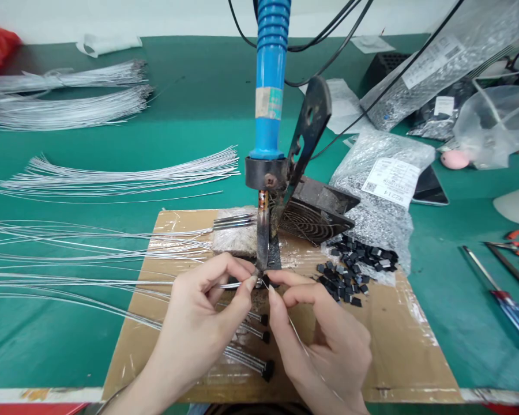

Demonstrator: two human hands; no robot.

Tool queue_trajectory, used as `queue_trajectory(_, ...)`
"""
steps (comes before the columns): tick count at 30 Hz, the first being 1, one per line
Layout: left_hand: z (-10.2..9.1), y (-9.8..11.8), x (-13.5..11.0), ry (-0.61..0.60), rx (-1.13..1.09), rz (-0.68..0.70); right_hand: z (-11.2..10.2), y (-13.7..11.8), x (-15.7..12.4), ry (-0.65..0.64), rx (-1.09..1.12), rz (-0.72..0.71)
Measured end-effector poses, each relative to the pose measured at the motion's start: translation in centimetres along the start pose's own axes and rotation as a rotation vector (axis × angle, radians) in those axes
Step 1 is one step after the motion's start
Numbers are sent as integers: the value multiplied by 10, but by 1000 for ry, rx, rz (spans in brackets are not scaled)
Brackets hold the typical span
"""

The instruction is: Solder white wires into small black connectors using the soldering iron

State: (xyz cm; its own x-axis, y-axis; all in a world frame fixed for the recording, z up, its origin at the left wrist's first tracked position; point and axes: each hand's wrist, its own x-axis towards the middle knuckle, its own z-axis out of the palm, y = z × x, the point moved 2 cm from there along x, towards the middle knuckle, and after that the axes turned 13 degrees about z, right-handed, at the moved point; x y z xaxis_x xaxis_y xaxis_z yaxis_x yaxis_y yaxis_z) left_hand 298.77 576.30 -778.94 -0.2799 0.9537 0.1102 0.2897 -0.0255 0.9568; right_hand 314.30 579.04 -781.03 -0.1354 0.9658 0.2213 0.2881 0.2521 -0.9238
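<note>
Pinching wires [230, 285] between thumb and fingers of the left hand [201, 317], close under the iron [271, 86]; pinching a thin strand [297, 334] in the right hand [328, 334], near the same tip. Could burn a fingertip through one small slip, or misplace wire ends through an unsteady grip.

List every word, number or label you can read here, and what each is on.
Label on the nearer clear bag: possibly "M2214"; its finer print is unreadable.
Sticker on the blue tool handle: green characters, too blurred.
Upper label on the long bag: too blurred.
Small label on the dark packet: too small.
</note>
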Motion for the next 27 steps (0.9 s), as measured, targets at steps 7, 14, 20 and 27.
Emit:
queue_trajectory(7,0,1,0,4,15,-3,-1,-2,0,6,-27,-15)
queue_trajectory(14,2,-1,0,1,4,-15,-1,0,1,12,-48,-1)
queue_trajectory(20,2,-3,0,0,14,-15,-2,-2,3,8,-46,-30)
queue_trajectory(27,1,-2,0,-3,34,-16,2,-1,3,27,-3,-37)
